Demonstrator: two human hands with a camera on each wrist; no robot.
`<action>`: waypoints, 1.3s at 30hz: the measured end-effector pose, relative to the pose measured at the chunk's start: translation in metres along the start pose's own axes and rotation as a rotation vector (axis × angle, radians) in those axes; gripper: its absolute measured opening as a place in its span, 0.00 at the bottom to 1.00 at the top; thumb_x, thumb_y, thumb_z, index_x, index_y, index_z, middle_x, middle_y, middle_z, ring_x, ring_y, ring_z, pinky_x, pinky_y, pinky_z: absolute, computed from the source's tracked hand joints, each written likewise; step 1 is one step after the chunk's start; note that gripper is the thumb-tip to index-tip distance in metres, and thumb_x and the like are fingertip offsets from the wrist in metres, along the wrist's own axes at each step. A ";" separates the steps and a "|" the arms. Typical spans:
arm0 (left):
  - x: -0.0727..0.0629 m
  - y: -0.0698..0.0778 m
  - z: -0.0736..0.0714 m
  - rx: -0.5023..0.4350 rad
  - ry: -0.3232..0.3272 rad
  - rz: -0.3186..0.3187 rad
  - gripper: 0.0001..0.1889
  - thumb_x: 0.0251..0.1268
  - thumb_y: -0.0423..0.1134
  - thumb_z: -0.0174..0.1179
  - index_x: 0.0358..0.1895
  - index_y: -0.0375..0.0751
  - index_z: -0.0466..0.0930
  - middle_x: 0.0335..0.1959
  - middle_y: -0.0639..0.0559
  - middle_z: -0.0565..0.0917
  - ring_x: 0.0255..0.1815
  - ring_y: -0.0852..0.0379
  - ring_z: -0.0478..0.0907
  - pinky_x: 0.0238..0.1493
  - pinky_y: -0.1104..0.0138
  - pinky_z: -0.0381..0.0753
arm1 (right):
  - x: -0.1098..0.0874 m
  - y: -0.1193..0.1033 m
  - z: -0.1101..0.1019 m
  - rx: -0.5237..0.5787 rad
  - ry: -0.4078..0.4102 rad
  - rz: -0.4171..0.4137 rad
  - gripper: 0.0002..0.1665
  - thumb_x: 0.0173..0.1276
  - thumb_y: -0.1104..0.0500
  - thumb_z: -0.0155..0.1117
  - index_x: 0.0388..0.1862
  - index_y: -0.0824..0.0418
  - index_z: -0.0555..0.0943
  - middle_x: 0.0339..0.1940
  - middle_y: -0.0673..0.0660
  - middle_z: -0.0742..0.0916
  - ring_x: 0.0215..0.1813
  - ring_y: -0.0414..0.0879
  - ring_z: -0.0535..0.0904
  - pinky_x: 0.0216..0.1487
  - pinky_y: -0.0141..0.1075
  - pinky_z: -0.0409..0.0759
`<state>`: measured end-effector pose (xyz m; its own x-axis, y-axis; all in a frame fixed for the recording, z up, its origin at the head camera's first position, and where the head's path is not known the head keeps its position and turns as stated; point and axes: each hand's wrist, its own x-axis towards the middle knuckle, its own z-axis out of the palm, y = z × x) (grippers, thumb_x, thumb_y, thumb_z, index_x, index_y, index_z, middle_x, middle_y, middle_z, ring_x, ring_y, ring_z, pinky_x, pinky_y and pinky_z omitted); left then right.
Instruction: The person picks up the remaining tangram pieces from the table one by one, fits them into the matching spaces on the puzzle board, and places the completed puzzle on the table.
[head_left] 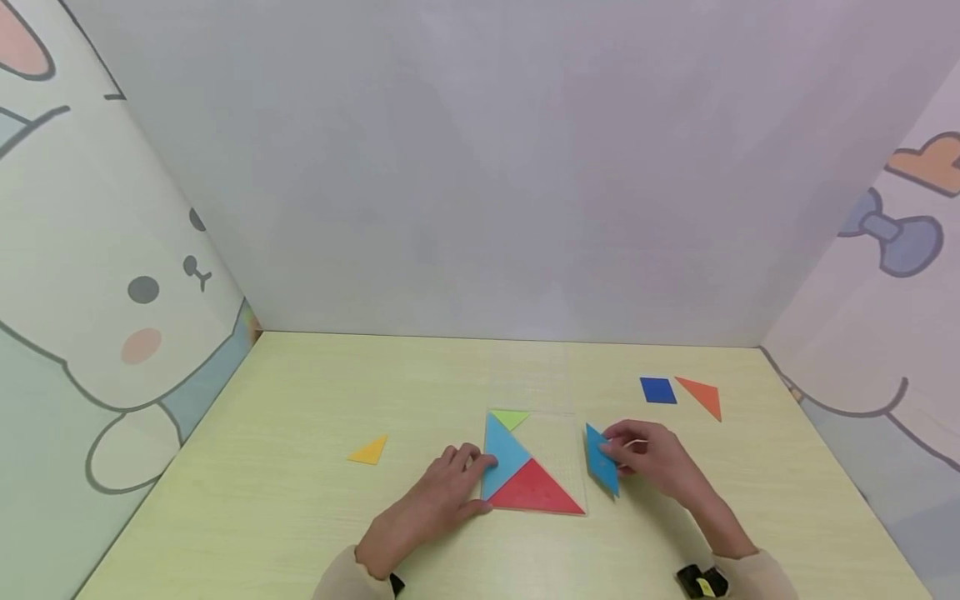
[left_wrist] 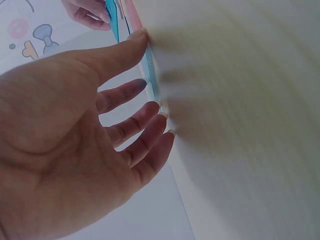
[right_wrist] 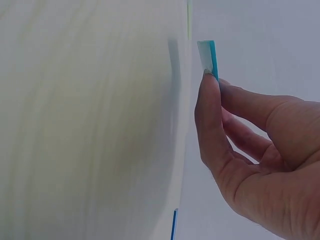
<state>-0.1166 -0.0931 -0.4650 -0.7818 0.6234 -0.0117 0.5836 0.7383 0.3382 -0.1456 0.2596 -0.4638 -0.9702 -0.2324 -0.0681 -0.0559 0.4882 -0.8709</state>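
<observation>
Flat blue piece (head_left: 602, 461) pinched, tilted on edge, right of pale tray (head_left: 562, 446); light-blue triangle (head_left: 504, 454) flat in tray's left, red triangle (head_left: 534, 490) near side

Left hand (head_left: 438, 496) low, thumb apart from loosely bent fingers; right hand (head_left: 652, 458) raised in a fingertip pinch.

The right grip (head_left: 657, 458) holds a blue tile (head_left: 598, 460); at the left grip (head_left: 439, 493) are a light-blue triangle (head_left: 506, 450) and red triangle (head_left: 533, 492).

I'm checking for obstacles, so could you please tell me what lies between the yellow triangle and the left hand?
Only bare tabletop lies between the yellow triangle and the left hand, as the head view shows.
</observation>
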 end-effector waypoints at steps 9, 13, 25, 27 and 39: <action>0.000 -0.001 0.001 0.025 0.021 0.014 0.29 0.67 0.47 0.70 0.68 0.42 0.72 0.57 0.48 0.73 0.55 0.52 0.68 0.53 0.64 0.75 | 0.003 -0.003 0.010 0.026 -0.044 -0.020 0.13 0.70 0.61 0.71 0.48 0.69 0.83 0.34 0.58 0.85 0.33 0.46 0.85 0.36 0.36 0.86; -0.001 -0.001 0.001 0.021 0.027 0.015 0.30 0.67 0.47 0.70 0.67 0.41 0.73 0.57 0.48 0.73 0.54 0.53 0.68 0.53 0.64 0.75 | 0.004 -0.005 0.014 0.033 -0.048 -0.022 0.13 0.69 0.62 0.71 0.47 0.69 0.83 0.33 0.58 0.86 0.33 0.47 0.85 0.36 0.37 0.86; 0.000 0.000 0.001 0.029 0.025 0.015 0.30 0.67 0.47 0.70 0.67 0.42 0.73 0.57 0.48 0.73 0.54 0.53 0.68 0.53 0.65 0.75 | 0.007 -0.012 0.024 -0.001 -0.060 -0.006 0.12 0.68 0.64 0.72 0.46 0.69 0.83 0.32 0.56 0.84 0.30 0.47 0.84 0.33 0.36 0.86; 0.000 0.000 0.001 0.029 0.026 0.014 0.30 0.67 0.47 0.70 0.67 0.42 0.73 0.57 0.48 0.73 0.53 0.53 0.68 0.52 0.65 0.75 | 0.007 -0.013 0.026 -0.009 -0.059 -0.013 0.12 0.67 0.64 0.73 0.46 0.69 0.83 0.31 0.55 0.84 0.30 0.46 0.84 0.33 0.36 0.86; 0.000 0.000 0.000 0.035 0.037 0.022 0.29 0.67 0.47 0.70 0.67 0.41 0.73 0.56 0.48 0.73 0.53 0.53 0.68 0.52 0.65 0.76 | 0.008 -0.018 0.032 -0.007 -0.073 -0.005 0.13 0.66 0.65 0.74 0.46 0.69 0.82 0.30 0.56 0.82 0.30 0.48 0.82 0.32 0.37 0.86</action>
<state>-0.1164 -0.0928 -0.4654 -0.7756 0.6305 0.0301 0.6079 0.7332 0.3047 -0.1448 0.2223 -0.4641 -0.9501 -0.2956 -0.0995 -0.0625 0.4929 -0.8678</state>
